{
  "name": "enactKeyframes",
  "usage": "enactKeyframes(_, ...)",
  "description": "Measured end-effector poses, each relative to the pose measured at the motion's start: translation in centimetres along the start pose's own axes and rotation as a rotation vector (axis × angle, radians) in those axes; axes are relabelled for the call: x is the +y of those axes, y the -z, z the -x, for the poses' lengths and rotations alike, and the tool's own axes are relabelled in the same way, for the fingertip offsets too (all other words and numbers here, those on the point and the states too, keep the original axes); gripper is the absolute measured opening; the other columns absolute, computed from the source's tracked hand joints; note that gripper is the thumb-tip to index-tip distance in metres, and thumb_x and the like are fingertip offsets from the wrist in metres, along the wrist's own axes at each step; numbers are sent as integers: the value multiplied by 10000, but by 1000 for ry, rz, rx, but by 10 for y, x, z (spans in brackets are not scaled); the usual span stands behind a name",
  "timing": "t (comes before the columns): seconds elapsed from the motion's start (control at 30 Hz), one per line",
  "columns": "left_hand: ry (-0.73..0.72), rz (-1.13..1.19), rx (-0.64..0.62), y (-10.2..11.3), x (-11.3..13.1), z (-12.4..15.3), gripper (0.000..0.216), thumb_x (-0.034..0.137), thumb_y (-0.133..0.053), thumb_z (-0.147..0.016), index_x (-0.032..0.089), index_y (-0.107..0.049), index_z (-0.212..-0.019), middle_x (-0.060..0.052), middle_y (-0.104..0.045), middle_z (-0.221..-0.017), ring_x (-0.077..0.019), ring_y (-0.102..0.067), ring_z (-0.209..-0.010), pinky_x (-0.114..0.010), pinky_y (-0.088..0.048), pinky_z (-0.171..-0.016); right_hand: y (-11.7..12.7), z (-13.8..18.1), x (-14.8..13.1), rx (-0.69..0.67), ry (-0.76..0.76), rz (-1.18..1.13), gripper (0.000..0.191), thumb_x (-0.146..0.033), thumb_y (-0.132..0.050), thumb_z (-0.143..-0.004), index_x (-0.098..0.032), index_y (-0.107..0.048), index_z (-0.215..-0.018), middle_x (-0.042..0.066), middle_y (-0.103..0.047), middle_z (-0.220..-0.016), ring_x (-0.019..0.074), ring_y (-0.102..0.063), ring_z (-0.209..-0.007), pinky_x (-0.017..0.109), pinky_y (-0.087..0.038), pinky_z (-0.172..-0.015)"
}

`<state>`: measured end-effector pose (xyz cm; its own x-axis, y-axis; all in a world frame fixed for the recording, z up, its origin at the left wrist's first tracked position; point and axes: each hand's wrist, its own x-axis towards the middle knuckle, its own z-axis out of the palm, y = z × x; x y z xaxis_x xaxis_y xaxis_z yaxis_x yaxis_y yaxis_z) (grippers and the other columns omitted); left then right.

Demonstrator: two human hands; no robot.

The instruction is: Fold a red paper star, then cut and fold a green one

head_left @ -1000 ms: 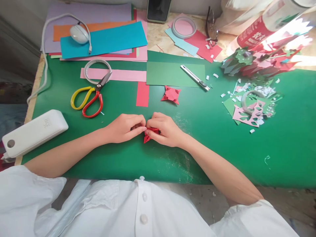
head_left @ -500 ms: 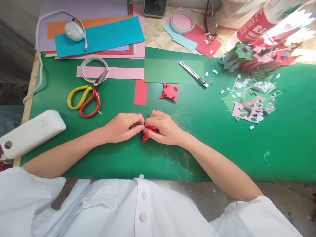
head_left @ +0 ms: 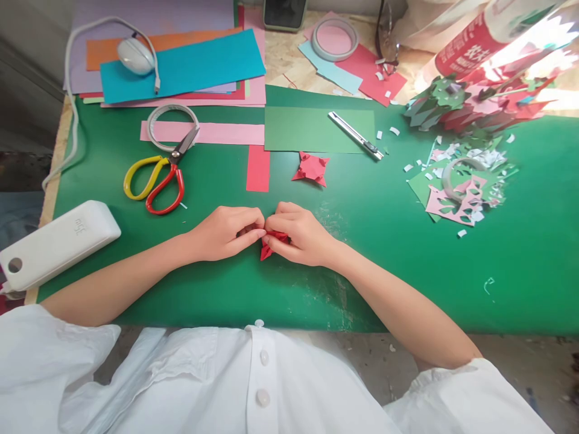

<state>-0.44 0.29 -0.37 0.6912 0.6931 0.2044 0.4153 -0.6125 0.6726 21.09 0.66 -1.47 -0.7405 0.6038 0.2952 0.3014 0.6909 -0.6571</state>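
Both hands meet over the green table mat, close to its front edge. My right hand (head_left: 303, 236) grips a small folded red paper piece (head_left: 268, 249), whose pointed corner sticks out below the fingers. My left hand (head_left: 230, 234) pinches the top left edge of that same piece between thumb and fingertips. Most of the folded paper is hidden by the right fingers. Just beyond the hands lies a red paper star shape (head_left: 311, 169) with curled corners. A red paper strip (head_left: 257, 169) lies to its left.
Scissors (head_left: 174, 158) rest on a tape roll (head_left: 156, 141) at left, with a white power bank (head_left: 58, 244) nearer. A utility knife (head_left: 355, 135) lies on green paper (head_left: 294, 129). Paper scraps (head_left: 456, 202) and paper flowers (head_left: 479, 102) are at right, coloured sheets (head_left: 190, 66) at back left.
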Motion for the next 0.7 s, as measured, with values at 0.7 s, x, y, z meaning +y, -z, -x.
enactKeyframes(0.7, 58, 29, -39, 0, 0, 0, 186, 278, -476, -980, 196, -535, -824, 46, -590, -687, -78, -519, -590, -194, -383, -570, 0, 0, 0, -13, -2, 20, 249, -216, -429, -972, -223, -395, -726, -33, -475, -588, 139, -376, -629, 290, -349, -703)
